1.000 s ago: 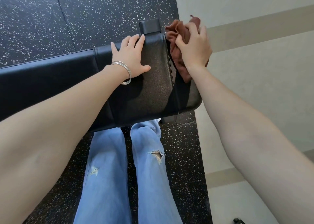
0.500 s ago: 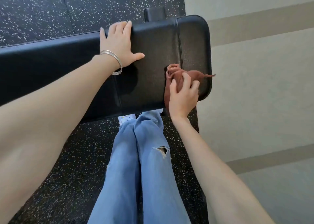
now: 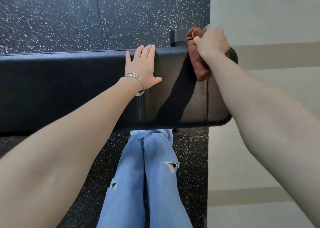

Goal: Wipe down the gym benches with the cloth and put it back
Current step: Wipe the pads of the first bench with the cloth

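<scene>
Speckled black floor (image 3: pixel 69 20) under bench (image 3: pixel 69 89), right hand (image 3: pixel 212 41) around rust cloth (image 3: pixel 200 66)

floor (image 3: pixel 69 20): black, speckled white, with seams
right of the floor: cream surface (image 3: pixel 259 11) crossed by tan bands (image 3: pixel 277 56)

The scene is bright and evenly lit, with light falling from the right: the right arm (image 3: pixel 259 115) throws a hard, dark diagonal shadow across the black counter (image 3: pixel 69 89), whose right end shows a dull grey sheen. The pale wall (image 3: pixel 268 11) is nearly washed out. The right hand (image 3: pixel 213 42) is softened by motion blur, and the floor (image 3: pixel 43 20) speckles smear into streaks at upper left. That arm and the left arm (image 3: pixel 69 150) swell towards the lower corners from wide-angle stretch.
</scene>
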A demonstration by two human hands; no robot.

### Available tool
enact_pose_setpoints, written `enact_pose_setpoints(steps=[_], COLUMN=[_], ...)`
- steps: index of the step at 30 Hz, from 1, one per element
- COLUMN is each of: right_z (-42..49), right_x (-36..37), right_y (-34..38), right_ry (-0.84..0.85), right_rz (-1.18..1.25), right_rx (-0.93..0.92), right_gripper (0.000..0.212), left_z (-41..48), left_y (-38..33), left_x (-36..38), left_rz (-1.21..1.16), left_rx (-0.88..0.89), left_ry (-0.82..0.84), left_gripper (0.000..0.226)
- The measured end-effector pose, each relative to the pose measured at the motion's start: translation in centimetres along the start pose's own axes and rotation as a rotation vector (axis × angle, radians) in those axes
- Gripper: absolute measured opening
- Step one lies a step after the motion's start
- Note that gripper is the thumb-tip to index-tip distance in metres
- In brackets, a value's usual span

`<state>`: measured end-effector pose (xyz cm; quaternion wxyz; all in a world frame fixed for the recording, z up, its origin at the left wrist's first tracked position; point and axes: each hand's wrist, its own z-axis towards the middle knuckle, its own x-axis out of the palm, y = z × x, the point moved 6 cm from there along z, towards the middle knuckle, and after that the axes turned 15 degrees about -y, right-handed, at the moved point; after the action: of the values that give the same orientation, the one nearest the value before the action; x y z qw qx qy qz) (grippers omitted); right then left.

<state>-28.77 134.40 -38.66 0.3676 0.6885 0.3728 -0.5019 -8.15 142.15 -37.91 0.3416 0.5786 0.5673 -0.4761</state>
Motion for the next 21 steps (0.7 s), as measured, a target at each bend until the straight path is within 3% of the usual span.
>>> enact_pose_setpoints(steps=[7,11,16,21], right_z=[-10.7,-10.5,-10.5,-16.7], right_x=[-0.3,0.2,0.9,2.7], right_y=[-2.7,-2.2,1.2,5.0], right_ry=[-0.334,-0.324,-0.337,-0.326], right_rz=[0.142,0.153,0.180,0.186], right_rx=[-0.242,-0.296,-0.169,-0.437], right_gripper=[0.035,0.035,0.036,0.031], left_z=[-1.5,-3.1,-6.1,-9.6], left_y=[3.1,5.4,5.7,6.3], left_x=[-0.4,-0.5,-0.2,0.7], left_rz=[-0.028,-0.009,-0.030,-0.035], left_rx=[-0.067,-0.114,-0.150,-0.157], left_ry=[-0.067,-0.093,-0.100,-0.077], left_gripper=[0.096,0.096,0.090,0.084])
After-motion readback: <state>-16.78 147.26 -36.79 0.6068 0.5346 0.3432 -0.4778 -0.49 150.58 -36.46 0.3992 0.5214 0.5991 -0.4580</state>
